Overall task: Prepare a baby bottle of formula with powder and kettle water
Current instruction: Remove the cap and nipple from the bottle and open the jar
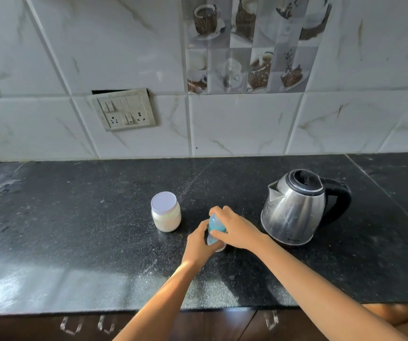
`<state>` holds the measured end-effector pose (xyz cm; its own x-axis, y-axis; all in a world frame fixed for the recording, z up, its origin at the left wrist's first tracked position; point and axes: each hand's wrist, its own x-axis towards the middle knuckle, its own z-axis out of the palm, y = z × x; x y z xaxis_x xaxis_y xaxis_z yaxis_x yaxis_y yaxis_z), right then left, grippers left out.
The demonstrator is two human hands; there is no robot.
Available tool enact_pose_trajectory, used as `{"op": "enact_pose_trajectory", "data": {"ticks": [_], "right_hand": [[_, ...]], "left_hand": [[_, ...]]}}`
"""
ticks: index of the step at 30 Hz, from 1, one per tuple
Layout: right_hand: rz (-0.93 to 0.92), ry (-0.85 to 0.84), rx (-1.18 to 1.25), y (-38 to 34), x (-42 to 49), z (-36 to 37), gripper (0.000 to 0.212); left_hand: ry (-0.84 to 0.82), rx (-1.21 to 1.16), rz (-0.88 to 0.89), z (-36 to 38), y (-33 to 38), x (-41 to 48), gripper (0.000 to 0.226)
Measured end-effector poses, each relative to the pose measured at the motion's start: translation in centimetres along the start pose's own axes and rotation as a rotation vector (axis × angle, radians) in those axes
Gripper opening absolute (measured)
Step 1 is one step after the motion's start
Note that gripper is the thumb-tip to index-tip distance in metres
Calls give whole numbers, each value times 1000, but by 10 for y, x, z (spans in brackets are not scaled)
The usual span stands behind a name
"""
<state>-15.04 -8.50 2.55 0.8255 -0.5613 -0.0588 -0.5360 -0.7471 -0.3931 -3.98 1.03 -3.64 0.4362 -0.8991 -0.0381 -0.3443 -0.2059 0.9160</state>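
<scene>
left hand [199,238] grips baby bottle [214,227] base — steadying | right hand [232,228] curled round top, probably unscrewing cap | powder jar [166,212], kettle [295,207] flank it

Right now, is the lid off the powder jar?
No, the white lid sits on top of the jar, which stands untouched left of the bottle.

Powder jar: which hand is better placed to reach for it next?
Probably left. The left hand grips the bottle on the side facing the powder jar; the right hand holds it on the kettle side.
</scene>
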Motion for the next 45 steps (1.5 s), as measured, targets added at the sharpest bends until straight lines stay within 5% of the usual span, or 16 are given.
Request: {"op": "enact_pose_trajectory", "data": {"ticks": [9, 13, 18, 24, 30, 36, 41, 45], "right_hand": [[-11, -6, -34, -14, -18, -3, 43], [39, 26, -107, -26, -27, 3, 62], [92, 88, -392, -38, -24, 4, 65], [-118, -104, -354, -37, -21, -12, 36], [-334, -211, -48, -24, -24, -50, 43], [5, 79, 309, 1, -43, -71, 48], [248, 256, 694, 47, -83, 2, 39], [364, 319, 746, 66, -102, 50, 41]], "left_hand": [[50, -34, 39, -1, -3, -22, 43], [49, 11, 102, -3, -8, -33, 42], [48, 21, 116, -2, -10, -37, 35], [12, -39, 89, -3, -11, -38, 39], [15, -29, 79, -3, -13, -40, 46], [44, -44, 60, -1, -13, -43, 52], [47, -54, 50, -1, -14, -43, 55], [52, -52, 46, 0, -11, -45, 55]]}}
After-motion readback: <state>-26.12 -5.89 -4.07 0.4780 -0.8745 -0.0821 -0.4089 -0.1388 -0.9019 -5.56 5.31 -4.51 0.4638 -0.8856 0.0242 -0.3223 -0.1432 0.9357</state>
